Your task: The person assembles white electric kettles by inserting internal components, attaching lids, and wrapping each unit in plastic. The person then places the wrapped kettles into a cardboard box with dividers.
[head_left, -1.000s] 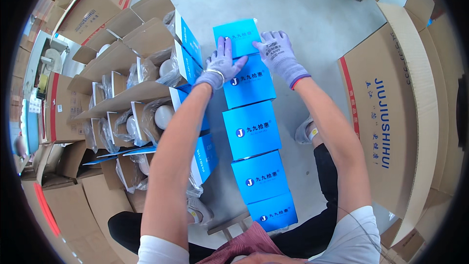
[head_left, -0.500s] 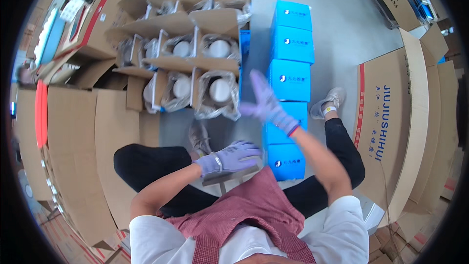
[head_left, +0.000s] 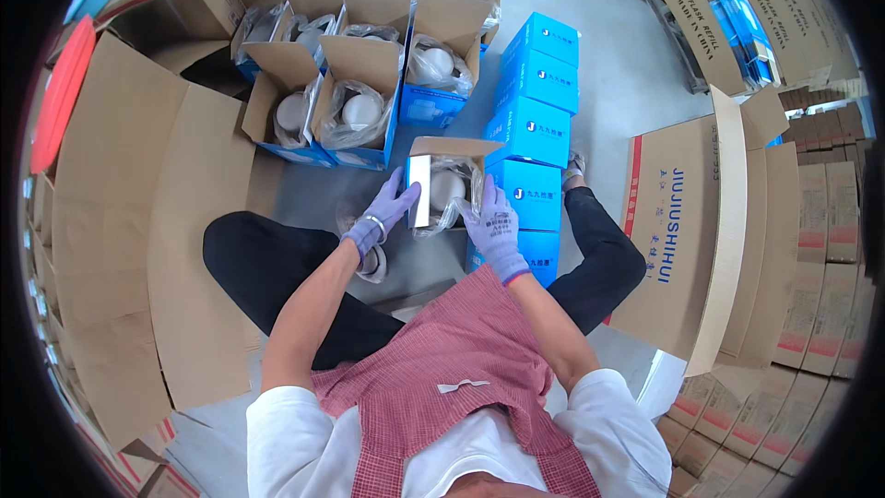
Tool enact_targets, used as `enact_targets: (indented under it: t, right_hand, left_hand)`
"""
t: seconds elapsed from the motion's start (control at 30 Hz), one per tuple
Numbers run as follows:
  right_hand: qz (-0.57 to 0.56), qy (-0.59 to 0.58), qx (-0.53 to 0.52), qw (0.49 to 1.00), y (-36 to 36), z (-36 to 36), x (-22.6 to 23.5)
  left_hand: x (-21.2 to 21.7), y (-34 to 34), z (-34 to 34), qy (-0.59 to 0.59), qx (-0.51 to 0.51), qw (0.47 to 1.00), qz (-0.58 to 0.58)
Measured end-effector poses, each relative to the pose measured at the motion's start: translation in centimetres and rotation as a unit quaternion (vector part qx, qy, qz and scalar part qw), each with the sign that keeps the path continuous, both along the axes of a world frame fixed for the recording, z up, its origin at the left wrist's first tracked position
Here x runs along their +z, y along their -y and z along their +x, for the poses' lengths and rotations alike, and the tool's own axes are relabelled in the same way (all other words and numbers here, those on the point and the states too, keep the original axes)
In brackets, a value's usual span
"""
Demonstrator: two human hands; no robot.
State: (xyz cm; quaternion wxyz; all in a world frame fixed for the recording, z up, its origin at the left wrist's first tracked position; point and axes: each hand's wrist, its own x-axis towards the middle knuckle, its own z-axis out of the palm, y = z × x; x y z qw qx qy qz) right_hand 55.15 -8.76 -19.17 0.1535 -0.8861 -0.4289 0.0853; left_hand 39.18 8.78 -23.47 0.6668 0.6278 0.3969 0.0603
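An open blue carton point(head_left: 420, 146) stands in front of me, with its brown back flap and white side flap raised. Inside it, a round white-topped item point(head_left: 448, 190) sits in a clear plastic bag point(head_left: 456, 169). My left hand point(head_left: 385, 207), in a lilac glove, grips the carton's left side by the white flap. My gloved right hand point(head_left: 498, 229) holds the right side, its thumb near the bag's edge. Just beyond are more open blue cartons point(head_left: 433, 107) with similar bagged items. To the right, closed blue cartons point(head_left: 529, 129) form a row.
A large brown cardboard box point(head_left: 682, 240) stands at my right, and tall cardboard panels point(head_left: 129, 212) at my left. A red plastic edge point(head_left: 64, 97) shows at far left. Stacked brown cartons point(head_left: 811, 267) line the right rim. Grey floor point(head_left: 613, 74) lies beyond the blue row.
Both hands have come forward and now grip an open carton that stands in front of the group. The right hand has moved off the closed row. The view has shifted.
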Motion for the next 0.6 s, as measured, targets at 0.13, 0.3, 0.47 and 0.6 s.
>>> enact_targets:
  t: [0.13,0.3,0.47,0.6]
  right_hand:
    - [-0.061,0.017,0.229,0.971,-1.7,-1.7,6.2]
    - [0.007,0.055,0.399,0.915,-4.4,1.6,-1.3]
    - [0.207,-0.76,-0.072,0.611,-4.5,2.6,-3.0]
    - [0.256,-0.756,-0.098,0.595,-0.8,1.5,2.7]
  left_hand:
    - [-0.5,-1.3,1.8,-0.154,-0.062,0.972,0.169]
    - [5.9,-2.9,4.6,0.192,0.052,0.919,0.339]
    - [13.3,-0.4,1.7,0.061,-0.14,0.939,0.308]
    - [7.4,3.2,0.3,-0.082,-0.185,0.907,0.369]
